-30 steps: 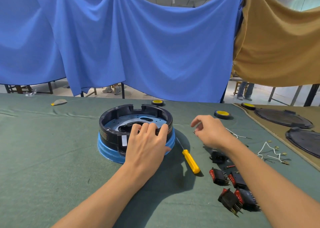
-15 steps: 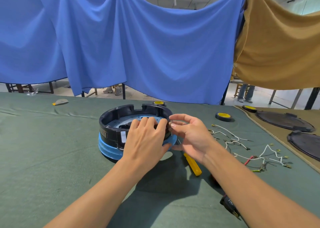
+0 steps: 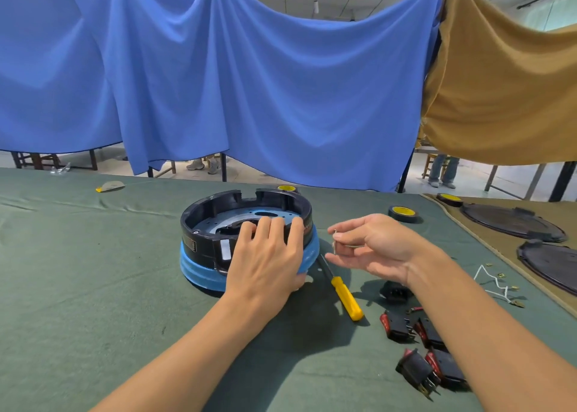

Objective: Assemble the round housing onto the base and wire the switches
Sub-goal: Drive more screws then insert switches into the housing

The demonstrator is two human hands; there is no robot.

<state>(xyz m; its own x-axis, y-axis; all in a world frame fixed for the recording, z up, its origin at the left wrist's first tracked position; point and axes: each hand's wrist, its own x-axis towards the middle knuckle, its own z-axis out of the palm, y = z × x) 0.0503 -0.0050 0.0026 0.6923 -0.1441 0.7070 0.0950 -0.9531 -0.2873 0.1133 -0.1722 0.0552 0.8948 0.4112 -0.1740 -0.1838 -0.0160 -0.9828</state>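
Note:
The black round housing (image 3: 212, 216) sits on the blue base (image 3: 199, 271) in the middle of the green cloth. My left hand (image 3: 265, 255) lies over the housing's near right rim, fingers curled over the edge and thumb against the blue base. My right hand (image 3: 371, 246) hovers just right of the housing and pinches a small silver screw (image 3: 335, 239) between thumb and forefinger. Several black rocker switches with red buttons (image 3: 418, 346) lie at the lower right. White wires (image 3: 496, 283) with brass terminals lie further right.
A yellow-handled screwdriver (image 3: 343, 293) lies just right of the base. Rolls of black tape with yellow cores (image 3: 402, 213) stand behind. Dark round covers (image 3: 512, 221) rest on a tan cloth at the far right. Blue and tan sheets hang behind the table.
My right hand has drawn back to the right from the housing's rim, still pinching the small screw. My left hand has stayed on the housing.

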